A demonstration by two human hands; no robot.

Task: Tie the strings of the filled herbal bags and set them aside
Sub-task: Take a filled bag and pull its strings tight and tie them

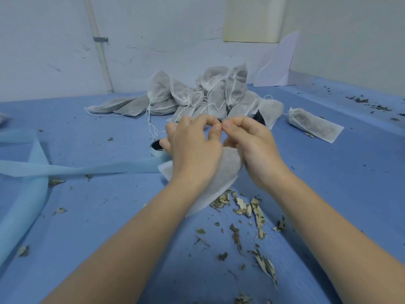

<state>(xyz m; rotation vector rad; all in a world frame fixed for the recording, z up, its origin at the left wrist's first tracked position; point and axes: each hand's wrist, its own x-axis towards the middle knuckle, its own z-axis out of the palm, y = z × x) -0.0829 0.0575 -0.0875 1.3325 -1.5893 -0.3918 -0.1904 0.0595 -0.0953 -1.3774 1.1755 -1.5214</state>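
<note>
Approx. a dozen bags point(197, 95) piled at desk point(98, 216) rear; current bag point(221, 172) untied. L hand point(192, 148), R hand point(252, 145) fingers pinching at its mouth; string not visible.

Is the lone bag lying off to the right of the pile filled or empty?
Filled. The lone bag bulges, with dark herb showing through its white fabric, and its neck is gathered at the left end. Whether its string is knotted, cannot tell.

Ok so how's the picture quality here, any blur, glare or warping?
Head view: soft, even light, no glare, faint shadows; wide-angle warping bends the blue table edges and the wall pipe; the hands and held bag look slightly soft, the far pile of bags clearer.
</note>
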